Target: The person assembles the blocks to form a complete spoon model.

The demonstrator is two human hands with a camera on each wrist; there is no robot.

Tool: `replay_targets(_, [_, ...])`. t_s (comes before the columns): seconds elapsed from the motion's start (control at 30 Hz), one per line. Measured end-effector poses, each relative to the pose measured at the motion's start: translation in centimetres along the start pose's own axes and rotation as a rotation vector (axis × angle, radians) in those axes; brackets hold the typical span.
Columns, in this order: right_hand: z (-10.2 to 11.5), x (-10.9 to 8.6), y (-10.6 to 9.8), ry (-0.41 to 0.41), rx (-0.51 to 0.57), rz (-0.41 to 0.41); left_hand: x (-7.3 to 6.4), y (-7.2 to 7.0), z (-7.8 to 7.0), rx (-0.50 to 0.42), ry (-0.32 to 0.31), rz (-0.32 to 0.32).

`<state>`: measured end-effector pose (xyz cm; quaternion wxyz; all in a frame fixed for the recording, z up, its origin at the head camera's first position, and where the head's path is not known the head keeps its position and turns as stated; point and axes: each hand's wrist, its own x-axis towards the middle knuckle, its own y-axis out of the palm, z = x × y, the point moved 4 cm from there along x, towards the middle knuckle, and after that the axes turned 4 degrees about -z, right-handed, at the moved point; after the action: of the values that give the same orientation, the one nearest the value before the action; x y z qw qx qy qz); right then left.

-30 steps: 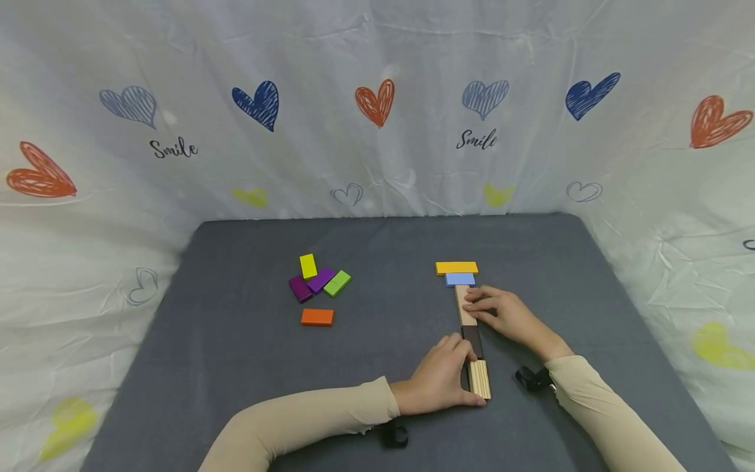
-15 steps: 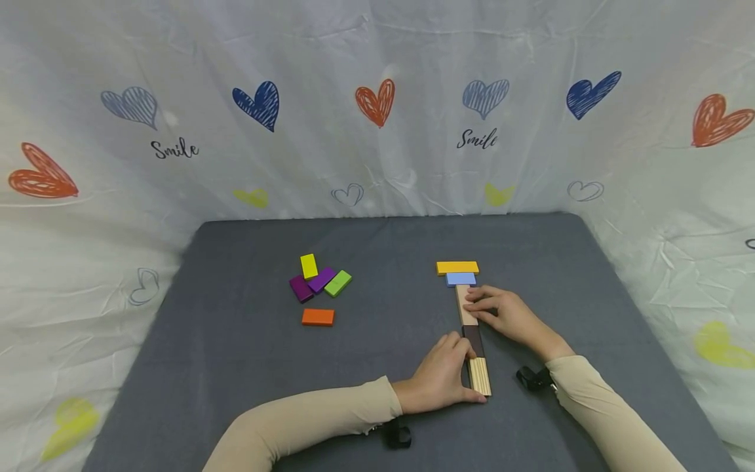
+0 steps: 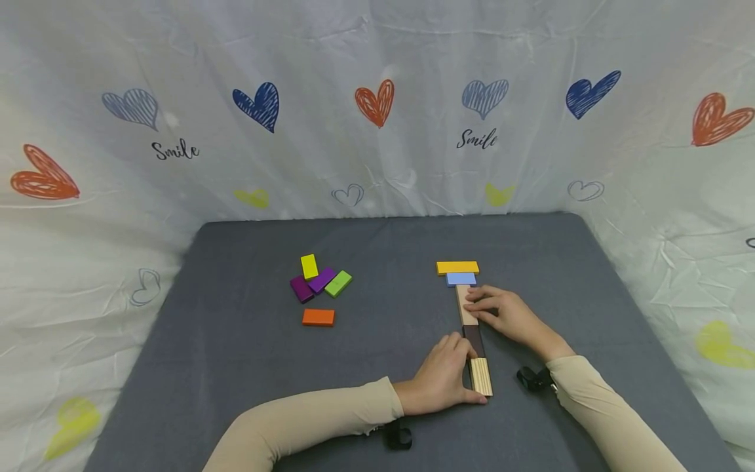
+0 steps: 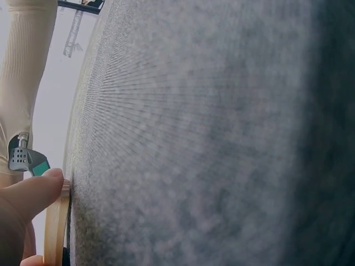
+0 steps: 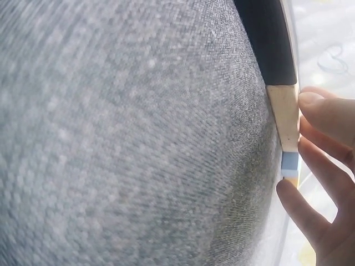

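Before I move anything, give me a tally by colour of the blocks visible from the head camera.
Yellow block: 1
Amber block: 1
Purple: 2 (violet block, plum block)
Green block: 1
Orange block: 1
Blue block: 1
Dark block: 1
Light wood: 2 (plain block, striped piece counted as one)
Total: 10

"Smile" [image 3: 175, 150] — twice, on white curtain [image 3: 312, 154]

Row of blocks [image 3: 474, 338] right of block cluster [image 3: 322, 280]
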<state>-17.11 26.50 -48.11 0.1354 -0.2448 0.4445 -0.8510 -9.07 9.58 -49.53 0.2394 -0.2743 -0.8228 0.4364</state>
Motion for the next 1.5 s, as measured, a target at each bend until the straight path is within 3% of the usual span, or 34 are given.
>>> replay_targets(0.9, [0.06,0.25,-0.15,0.005,-0.005,0.003,0.14,-0.13,-0.09,0.026,0.028,-0.024])
replay_targets(1.5, [-0.01,-0.03,0.00,0.015,-0.007,0.006,0.20,0.14,-0.19,0.039,-0.004,0.004])
